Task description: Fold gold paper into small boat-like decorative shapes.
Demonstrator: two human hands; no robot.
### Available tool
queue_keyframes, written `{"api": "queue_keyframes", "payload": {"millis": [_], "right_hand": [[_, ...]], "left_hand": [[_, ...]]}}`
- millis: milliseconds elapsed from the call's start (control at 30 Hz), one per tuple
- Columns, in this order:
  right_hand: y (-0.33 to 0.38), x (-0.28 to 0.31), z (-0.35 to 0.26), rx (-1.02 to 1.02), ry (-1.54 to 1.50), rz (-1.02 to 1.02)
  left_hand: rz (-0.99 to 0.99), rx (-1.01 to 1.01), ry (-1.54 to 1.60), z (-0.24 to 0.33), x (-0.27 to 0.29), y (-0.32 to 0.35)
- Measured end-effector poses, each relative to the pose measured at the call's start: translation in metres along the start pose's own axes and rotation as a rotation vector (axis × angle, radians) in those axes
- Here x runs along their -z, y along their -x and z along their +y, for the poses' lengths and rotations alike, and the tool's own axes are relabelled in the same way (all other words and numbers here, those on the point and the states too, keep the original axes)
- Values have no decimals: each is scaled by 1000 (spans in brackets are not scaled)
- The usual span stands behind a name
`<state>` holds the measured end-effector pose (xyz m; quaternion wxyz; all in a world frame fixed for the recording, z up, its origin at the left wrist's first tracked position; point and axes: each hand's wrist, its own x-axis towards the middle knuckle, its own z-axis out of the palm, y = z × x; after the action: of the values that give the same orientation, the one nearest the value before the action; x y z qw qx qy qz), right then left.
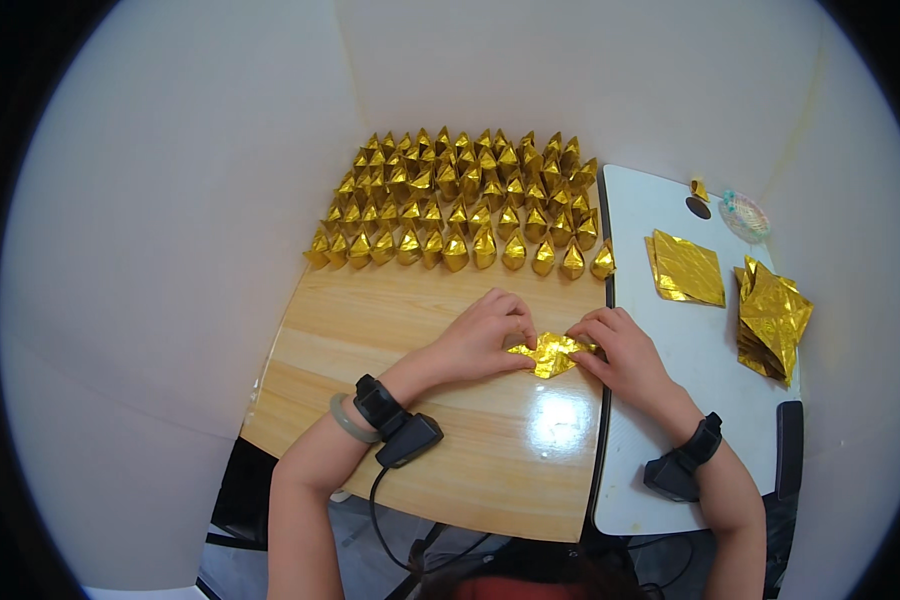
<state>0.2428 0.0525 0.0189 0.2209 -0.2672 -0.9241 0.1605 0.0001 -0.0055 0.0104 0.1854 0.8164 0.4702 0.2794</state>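
Note:
A small piece of gold foil paper [554,356], partly folded with pointed side corners, is held just above or on the wooden table. My left hand [490,338] pinches its left corner between thumb and fingers. On the opposite side, my right hand [622,356] pinches the right corner the same way. The foil's shiny middle shows between both hands. Beyond them stand several rows of folded gold paper ingots [455,252], upright with pointed tips, at the far side of the table.
The wooden tabletop [340,330] meets a white table [640,420] on my right. On the white one lie flat gold foil sheets [688,268], a stack of folded gold pieces [773,318] and a small netted dish [745,216]. Pale walls [190,250] enclose the tables. A cable [374,500] hangs from my left wrist device.

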Motion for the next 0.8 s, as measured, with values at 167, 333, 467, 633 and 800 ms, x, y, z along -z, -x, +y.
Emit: {"api": "queue_keyframes", "payload": {"millis": [167, 333, 467, 633, 800], "right_hand": [[-1, -2, -3, 5, 69, -2], [-3, 5, -6, -92, 64, -73], [-4, 7, -5, -200, -65, -140], [0, -4, 10, -98, -157, -12], [-2, -1, 6, -101, -345, 155]], "left_hand": [[29, 19, 6, -1, -5, 0], [8, -8, -16, -1, -4, 1], [-61, -20, 54, -3, -2, 1], [-3, 65, 174, 2, -5, -2], [145, 40, 218, 1, -2, 0]]}}
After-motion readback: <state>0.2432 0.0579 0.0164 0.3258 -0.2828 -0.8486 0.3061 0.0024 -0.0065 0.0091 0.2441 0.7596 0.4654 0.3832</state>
